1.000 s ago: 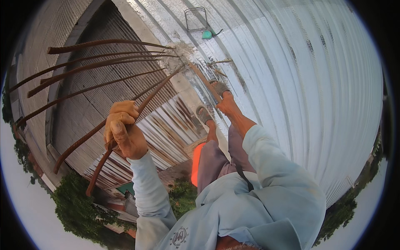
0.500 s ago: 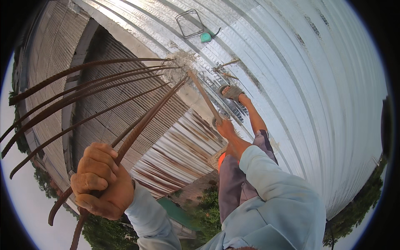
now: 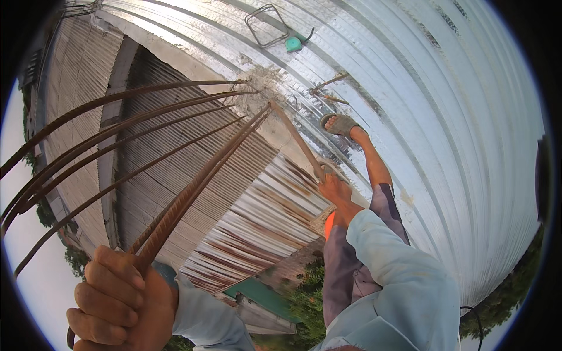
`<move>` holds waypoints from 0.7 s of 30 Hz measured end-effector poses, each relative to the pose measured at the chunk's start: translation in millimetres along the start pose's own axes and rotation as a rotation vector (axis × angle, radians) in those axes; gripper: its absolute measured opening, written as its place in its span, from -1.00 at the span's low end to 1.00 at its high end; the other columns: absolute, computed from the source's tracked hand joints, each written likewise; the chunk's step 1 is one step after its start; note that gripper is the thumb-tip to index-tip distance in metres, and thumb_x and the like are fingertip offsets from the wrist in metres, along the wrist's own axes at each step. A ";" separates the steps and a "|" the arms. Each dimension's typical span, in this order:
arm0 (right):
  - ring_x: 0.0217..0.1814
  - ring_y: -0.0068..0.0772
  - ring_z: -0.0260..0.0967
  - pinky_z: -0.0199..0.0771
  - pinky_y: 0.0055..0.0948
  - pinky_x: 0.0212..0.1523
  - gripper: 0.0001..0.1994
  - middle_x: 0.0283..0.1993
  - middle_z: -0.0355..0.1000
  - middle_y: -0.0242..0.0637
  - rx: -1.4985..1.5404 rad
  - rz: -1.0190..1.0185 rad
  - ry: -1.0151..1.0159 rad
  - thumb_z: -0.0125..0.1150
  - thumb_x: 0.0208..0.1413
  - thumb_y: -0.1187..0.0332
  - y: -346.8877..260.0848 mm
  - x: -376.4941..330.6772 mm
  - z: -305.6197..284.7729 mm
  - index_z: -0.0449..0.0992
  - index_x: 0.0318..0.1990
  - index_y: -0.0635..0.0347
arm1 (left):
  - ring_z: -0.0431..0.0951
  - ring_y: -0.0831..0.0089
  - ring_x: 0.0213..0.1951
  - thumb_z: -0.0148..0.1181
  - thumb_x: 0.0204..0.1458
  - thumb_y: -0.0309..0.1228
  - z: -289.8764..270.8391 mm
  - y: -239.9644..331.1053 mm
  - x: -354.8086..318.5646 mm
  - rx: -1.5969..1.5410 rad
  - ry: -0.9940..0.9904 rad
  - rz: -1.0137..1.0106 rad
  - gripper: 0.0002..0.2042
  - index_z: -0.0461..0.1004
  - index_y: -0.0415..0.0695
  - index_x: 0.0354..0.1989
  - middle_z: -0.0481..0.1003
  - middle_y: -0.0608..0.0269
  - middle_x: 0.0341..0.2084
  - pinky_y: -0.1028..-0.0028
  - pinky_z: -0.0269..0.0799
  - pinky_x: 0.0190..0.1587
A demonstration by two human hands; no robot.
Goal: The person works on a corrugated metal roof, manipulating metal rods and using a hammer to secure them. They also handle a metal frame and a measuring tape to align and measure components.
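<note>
a corrugated metal roof (image 3: 456, 134) fills the view, with a rusted lower roof (image 3: 175, 175) beside it. long rusty rebar rods (image 3: 175, 146) fan over both; the left hand (image 3: 120, 304) is clenched around two, the right hand (image 3: 335, 190) closed on another's end. a small teal object (image 3: 293, 44) lies beside a wire loop (image 3: 266, 24).

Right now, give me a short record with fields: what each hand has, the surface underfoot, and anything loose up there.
left hand: fist closed round two rusty ribbed steel bars
right hand: gripping a single rusty rod near its lower end
other bars: curved rusty rebars, fanning left
surface: shiny corrugated metal roof
foot: sandalled foot on the roof
loose items: bent wire frame; small teal object
</note>
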State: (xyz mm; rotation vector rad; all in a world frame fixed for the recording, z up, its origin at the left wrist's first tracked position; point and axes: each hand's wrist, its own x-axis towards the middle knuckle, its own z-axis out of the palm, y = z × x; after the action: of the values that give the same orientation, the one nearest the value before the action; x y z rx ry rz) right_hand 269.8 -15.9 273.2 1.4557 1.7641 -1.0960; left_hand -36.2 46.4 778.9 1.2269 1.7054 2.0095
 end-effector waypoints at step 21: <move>-0.01 -0.06 0.50 0.44 -0.23 0.07 -0.27 -0.05 0.54 -0.08 0.319 -0.210 0.361 0.38 -0.08 0.02 5.8 -13.9 50.8 0.33 0.21 0.26 | 0.05 0.65 -0.81 -0.10 0.15 -0.25 -12.7 -5.0 15.1 -0.145 -0.295 -0.130 -0.61 0.15 0.11 -0.77 0.07 0.51 -0.89 0.60 0.05 -0.60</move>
State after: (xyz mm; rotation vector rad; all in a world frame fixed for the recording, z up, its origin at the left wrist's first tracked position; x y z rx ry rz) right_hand 275.7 -66.8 259.2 1.7795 2.1016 -1.3362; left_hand -56.2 48.8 781.4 1.2560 1.4356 1.7428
